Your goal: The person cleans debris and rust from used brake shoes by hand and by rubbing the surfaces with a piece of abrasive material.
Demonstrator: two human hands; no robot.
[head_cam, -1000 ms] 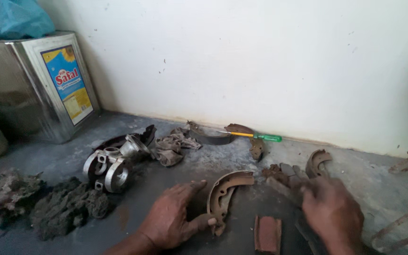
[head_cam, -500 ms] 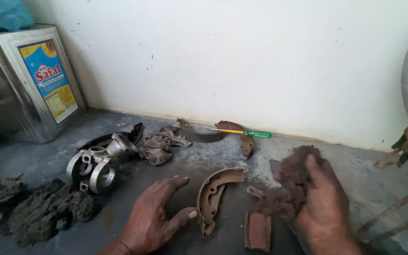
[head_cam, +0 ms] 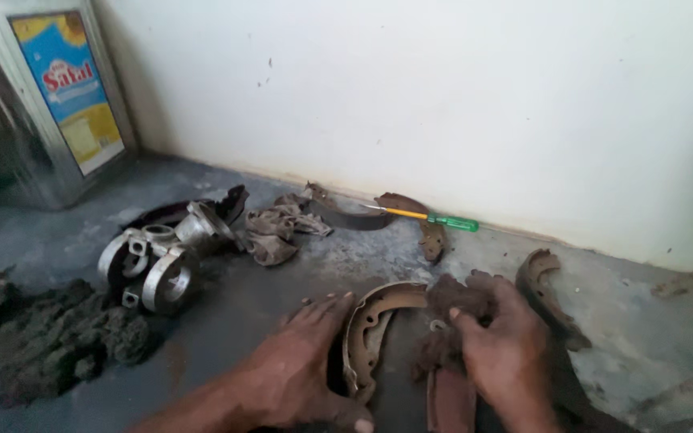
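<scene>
Down onto the brake shoe [head_cam: 374, 329] has come the right hand [head_cam: 507, 357], its grip bunched round a dirty rag [head_cam: 451, 309].
Left hand [head_cam: 298, 377], fingers spread flat on the floor [head_cam: 635, 337], braces the shoe; best wiped along its curve, firmly.

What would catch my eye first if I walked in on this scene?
Probably the two hands low in the middle: the left hand steadies a rusty curved brake shoe on the grey floor, while the right hand clutches a dirty brown rag beside it. Next, the green-handled screwdriver along the white wall, and the shiny metal castings at left.
</scene>
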